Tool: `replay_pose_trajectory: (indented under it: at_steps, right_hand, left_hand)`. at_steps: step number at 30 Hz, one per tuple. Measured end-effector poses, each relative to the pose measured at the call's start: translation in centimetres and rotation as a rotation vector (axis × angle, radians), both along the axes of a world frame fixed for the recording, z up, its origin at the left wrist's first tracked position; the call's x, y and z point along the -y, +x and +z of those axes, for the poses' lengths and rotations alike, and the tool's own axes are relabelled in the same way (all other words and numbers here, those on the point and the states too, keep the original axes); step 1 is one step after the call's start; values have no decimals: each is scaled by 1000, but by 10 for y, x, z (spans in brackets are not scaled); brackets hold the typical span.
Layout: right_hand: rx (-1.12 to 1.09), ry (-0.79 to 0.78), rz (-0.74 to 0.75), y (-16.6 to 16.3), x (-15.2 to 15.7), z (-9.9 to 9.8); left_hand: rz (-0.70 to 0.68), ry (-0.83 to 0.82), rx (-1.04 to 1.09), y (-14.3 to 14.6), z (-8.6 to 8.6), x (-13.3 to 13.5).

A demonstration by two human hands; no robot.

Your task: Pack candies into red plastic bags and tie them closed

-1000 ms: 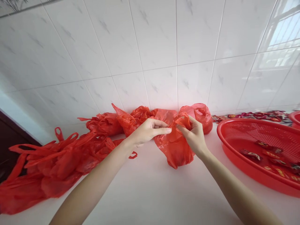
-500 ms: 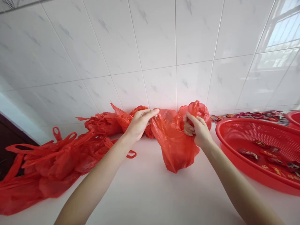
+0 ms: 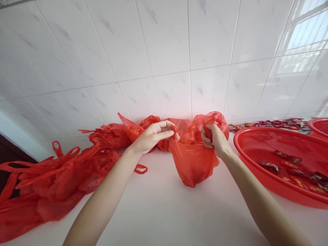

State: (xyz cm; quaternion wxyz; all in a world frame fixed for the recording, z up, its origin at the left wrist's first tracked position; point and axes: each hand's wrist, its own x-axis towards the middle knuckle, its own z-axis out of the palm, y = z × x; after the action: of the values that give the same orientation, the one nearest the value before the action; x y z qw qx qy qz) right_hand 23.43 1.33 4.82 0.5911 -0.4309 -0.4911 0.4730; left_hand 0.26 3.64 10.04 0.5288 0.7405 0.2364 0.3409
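A filled red plastic bag (image 3: 194, 164) rests on the white counter (image 3: 164, 212) in front of me. My left hand (image 3: 151, 136) pinches one of its handles between thumb and fingers. My right hand (image 3: 216, 140) is closed in a fist around the other handle. Both handles are held up and apart above the bag's bulging bottom. What is inside the bag is hidden.
A pile of flat red plastic bags (image 3: 51, 181) lies at the left. Several tied red bags (image 3: 115, 135) line the tiled wall (image 3: 164, 51). A red mesh basket (image 3: 282, 164) with wrapped candies stands at the right; loose candies (image 3: 271, 123) lie behind it.
My hands went from pinching the bag's top together at the centre to pulling its two handles apart. My right hand has closed into a fist.
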Motion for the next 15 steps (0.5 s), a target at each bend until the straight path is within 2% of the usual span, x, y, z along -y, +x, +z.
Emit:
replay_pose_trajectory:
  at_steps: [4, 6, 10, 12, 15]
  right_hand:
    - [287, 72, -75, -6, 6, -3]
    - [447, 117, -90, -8, 8, -7]
    - [645, 201, -15, -9, 7, -14]
    - [668, 219, 41, -8, 7, -14]
    - [618, 203, 148, -6, 10, -10]
  left_hand:
    - [-140, 27, -106, 18, -2, 5]
    - [-158, 97, -124, 28, -3, 8]
    - [-6, 391, -149, 45, -7, 9]
    - [84, 523, -215, 50, -10, 6]
    - [177, 634, -333, 52, -15, -1]
